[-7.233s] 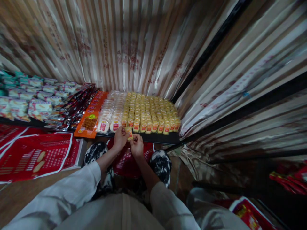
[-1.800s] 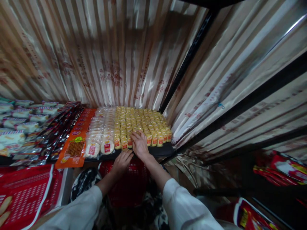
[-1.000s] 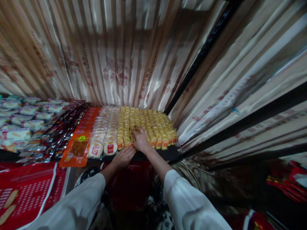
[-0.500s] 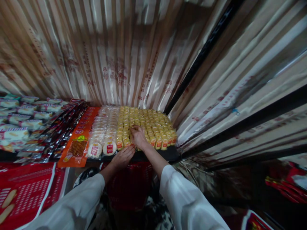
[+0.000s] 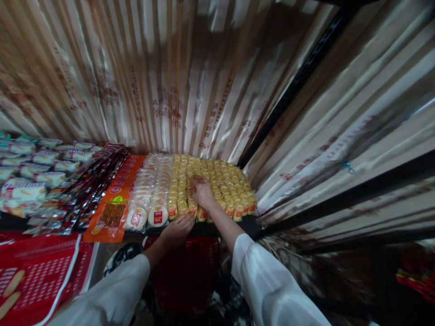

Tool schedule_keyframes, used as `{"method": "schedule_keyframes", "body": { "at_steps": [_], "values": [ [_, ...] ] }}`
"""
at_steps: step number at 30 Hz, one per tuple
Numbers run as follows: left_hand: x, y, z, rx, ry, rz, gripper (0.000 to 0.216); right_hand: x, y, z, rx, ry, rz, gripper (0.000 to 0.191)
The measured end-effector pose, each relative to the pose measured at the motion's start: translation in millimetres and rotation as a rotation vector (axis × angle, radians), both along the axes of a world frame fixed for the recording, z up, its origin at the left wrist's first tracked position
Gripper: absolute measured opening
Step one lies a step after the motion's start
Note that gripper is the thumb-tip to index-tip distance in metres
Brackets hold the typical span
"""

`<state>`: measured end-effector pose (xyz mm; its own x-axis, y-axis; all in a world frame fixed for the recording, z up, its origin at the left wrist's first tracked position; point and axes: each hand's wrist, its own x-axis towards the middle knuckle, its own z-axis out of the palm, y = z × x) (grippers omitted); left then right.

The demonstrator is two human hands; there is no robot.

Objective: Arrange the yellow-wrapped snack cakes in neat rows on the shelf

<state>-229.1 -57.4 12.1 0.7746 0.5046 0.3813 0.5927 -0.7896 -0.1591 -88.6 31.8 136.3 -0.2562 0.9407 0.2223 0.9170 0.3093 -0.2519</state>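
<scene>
Rows of small yellow wrapped snack packs (image 5: 181, 174) stand on a dark shelf (image 5: 207, 230), several deep. My right hand (image 5: 203, 192) reaches over the middle rows, its fingers bent down and closed on a yellow pack; the fingertips are partly hidden. At the front edge, my left hand (image 5: 178, 230) lies with fingers stretched out against the lower fronts of the yellow packs. Left of them stand two rows of clear-wrapped round rice crackers (image 5: 158, 215).
An orange bag of stick snacks (image 5: 113, 215), dark glossy packets (image 5: 91, 185) and white packets (image 5: 44, 158) fill the shelf leftward. Behind is a pleated sheet curtain (image 5: 170, 81); a black post (image 5: 288, 90) slants at the right. Red baskets (image 5: 186, 276) sit below the shelf.
The view has shifted slightly, so the shelf appears lower and further right. Both hands stay at about the same places among the yellow packs.
</scene>
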Motion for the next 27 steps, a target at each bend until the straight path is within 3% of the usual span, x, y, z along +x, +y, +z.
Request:
{"method": "schedule_keyframes", "body": {
  "at_steps": [4,11,18,27],
  "values": [
    [1.8,-3.7,9.1,-0.048,-0.017,0.000,0.043,-0.8,9.4,3.7,-0.040,-0.053,-0.043,0.041],
    [3.2,-5.2,10.0,-0.098,-0.079,0.016,0.046,-5.8,20.0,-1.3,-0.046,-0.025,0.048,0.043],
    [3.2,-5.0,13.4,-0.078,-0.098,0.004,0.045,-3.6,36.2,-1.8,-0.064,0.001,-0.104,0.050],
    [-1.1,-2.7,13.5,-0.074,0.001,-0.019,0.045,8.2,47.4,-7.0,-0.099,0.013,-0.072,0.053]
  ]
}}
